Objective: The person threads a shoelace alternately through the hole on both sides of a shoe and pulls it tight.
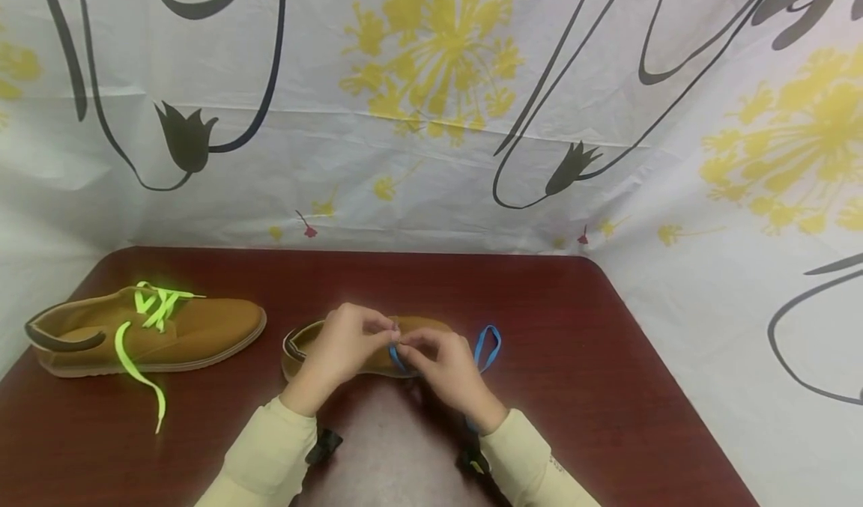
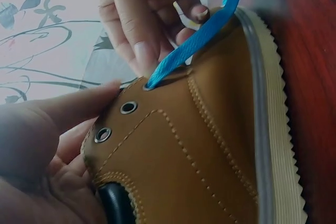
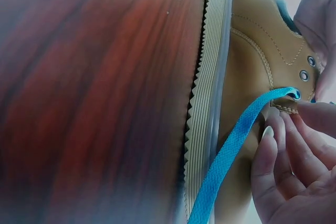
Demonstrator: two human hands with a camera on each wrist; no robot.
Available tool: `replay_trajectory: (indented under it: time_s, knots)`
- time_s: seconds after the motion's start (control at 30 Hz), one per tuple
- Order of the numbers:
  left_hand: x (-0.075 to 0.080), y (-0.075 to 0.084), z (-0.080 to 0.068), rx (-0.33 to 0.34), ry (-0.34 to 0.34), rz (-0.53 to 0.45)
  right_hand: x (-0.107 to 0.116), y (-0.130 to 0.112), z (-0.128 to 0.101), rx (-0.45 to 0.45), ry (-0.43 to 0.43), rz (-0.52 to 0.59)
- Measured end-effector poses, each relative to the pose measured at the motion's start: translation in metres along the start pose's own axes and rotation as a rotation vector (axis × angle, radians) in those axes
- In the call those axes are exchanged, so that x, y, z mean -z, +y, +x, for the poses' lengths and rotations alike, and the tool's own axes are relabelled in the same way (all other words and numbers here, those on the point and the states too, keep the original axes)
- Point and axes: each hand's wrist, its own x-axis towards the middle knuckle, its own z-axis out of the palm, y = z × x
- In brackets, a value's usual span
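A tan shoe (image 1: 421, 326) lies at the middle of the table, toe to the right. My left hand (image 1: 349, 346) grips its eyelet flap, thumb along the edge beside two bare metal eyelets (image 2: 128, 107). A flat blue shoelace (image 2: 197, 40) passes through the eyelet nearest the toe, and its long part trails over the shoe's side. My right hand (image 1: 448, 365) is at that same eyelet, fingertips pinched close together where the lace goes in. A short bit of blue shows by its thumb in the right wrist view; the rest of the lace's inner end is hidden.
Another tan shoe (image 1: 216, 327) with bright green laces (image 1: 160, 308) stands at the table's left, one lace end hanging down its side. The dark red table (image 1: 593, 387) meets a patterned white cloth (image 1: 431, 192) at the back. A blue lace loop (image 1: 495, 342) lies right of the shoe.
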Motion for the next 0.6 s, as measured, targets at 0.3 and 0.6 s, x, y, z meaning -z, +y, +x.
replay_trajectory:
  time_s: [0.3,0.6]
  knots:
    - [0.004,0.003,0.0,-0.012,0.123,-0.034,-0.001,0.0,0.0,-0.033,-0.027,0.016]
    - [0.018,0.013,-0.001,-0.059,0.206,-0.129,-0.001,-0.001,0.001,-0.02,-0.017,0.014]
